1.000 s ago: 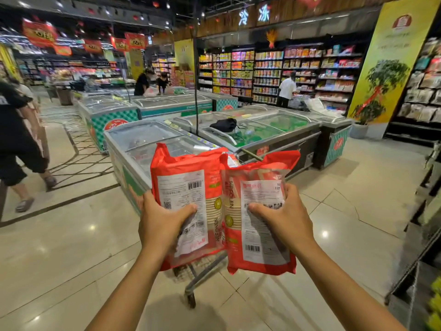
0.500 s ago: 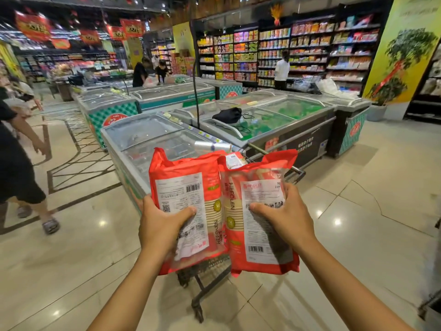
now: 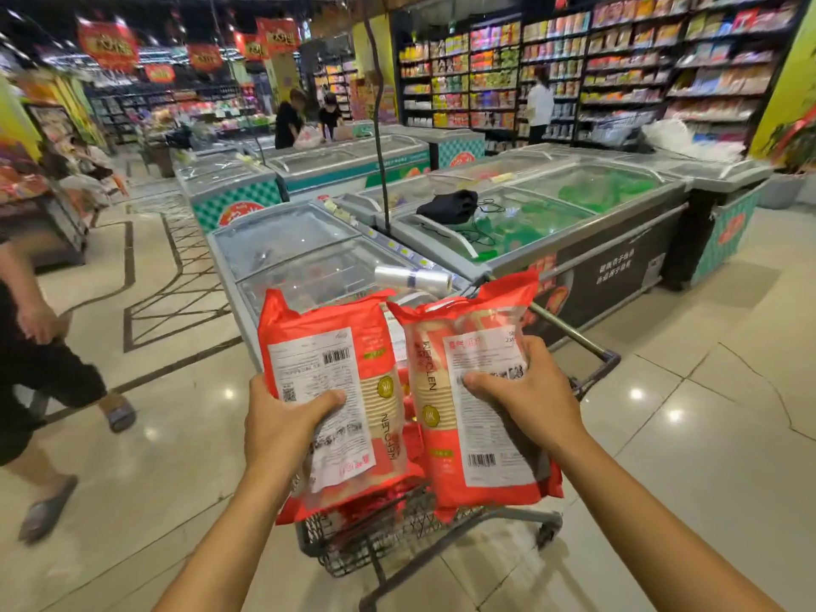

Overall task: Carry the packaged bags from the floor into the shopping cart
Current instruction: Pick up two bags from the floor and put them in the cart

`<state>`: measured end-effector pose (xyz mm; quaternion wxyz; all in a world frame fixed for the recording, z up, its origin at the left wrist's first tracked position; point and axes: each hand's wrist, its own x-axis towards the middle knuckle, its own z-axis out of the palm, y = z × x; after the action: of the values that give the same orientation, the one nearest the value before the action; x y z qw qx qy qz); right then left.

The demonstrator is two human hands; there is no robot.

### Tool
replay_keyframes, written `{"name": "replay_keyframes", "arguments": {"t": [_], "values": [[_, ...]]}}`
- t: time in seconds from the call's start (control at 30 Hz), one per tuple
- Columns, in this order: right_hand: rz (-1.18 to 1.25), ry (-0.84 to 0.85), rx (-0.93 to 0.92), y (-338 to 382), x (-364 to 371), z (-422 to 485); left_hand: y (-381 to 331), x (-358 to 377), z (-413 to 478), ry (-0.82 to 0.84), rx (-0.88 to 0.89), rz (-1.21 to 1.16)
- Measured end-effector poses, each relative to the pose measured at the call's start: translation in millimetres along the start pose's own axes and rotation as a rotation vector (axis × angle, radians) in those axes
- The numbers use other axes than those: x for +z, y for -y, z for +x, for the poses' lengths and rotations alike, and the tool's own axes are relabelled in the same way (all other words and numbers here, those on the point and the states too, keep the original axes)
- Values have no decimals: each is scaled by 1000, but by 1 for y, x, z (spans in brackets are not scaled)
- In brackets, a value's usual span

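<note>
Advanced since last frame, both packs now sit directly over the basket. Long axes upright, tops leaning away: left grip [image 3: 282,419] clasps left bag [image 3: 349,342], right grip [image 3: 532,401] clasps right bag [image 3: 485,452], side by side above shopping cart [image 3: 388,538]; freezer [image 3: 304,240] beyond.

Supermarket: shelves [image 3: 618,68], freezers [image 3: 552,205], shopping cart [image 3: 379,541], apparently sale banners [image 3: 108,44].

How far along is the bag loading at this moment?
Done: red packaging seems to lie in the cart already. In hand: left hand grips the left bag, right hand the right bag, both over the cart. Left: setting both down; no floor bags in view.
</note>
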<state>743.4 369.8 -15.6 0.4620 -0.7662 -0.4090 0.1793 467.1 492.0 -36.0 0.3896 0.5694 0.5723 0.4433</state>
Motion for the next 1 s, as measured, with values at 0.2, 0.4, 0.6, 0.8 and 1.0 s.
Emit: {"name": "replay_keyframes", "arguments": {"t": [0.2,0.4,0.6,0.8,1.0], "values": [[49,34,16,-14,20,61,7,17,42,-99,-92,-20],[127,84,51,-32,53,136,45,35,111,-126,-170,-45],[141,125,128,-44,91,229,77,70,186,-139,-277,-63],[196,115,208,-67,133,316,110,102,249,-136,-379,-42],[207,142,308,-99,166,378,133,130,292,-77,-475,-34]]}}
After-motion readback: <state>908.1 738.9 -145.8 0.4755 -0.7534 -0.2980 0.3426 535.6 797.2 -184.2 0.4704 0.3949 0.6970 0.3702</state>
